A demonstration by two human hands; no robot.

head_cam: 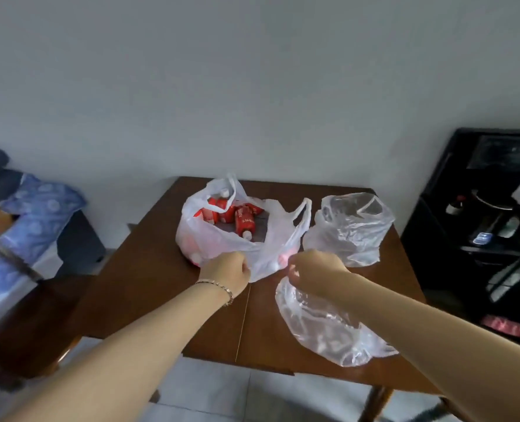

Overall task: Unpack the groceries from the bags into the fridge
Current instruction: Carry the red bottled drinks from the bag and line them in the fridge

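Standing on the brown wooden surface (149, 269), a white bag (210, 239) lies open at the far middle. Inside it lie several red bottles (243, 222) with white caps, tipped in different directions. The left grip (226, 271) is closed on the near edge of this bag, with the fingers curled around the thin plastic. A thin bracelet (219, 289) sits on that wrist.

The right grip (315, 271) has its fingers curled too. It is at the place where the white bag meets the near clear bag (322, 327). I cannot tell which plastic it pinches, or whether it holds any. The near clear bag lies crumpled under the right forearm and reaches to the near right edge of the surface. A second clear bag (350, 229) stands just beside the white bag, on its right; what it holds I cannot see.

A black shelf unit (477, 208) with blurred small things on it stands to the right of the surface. Some blue patterned cloth (39, 214) lies on the left. Light floor tiles (210, 385) show below the near edge.
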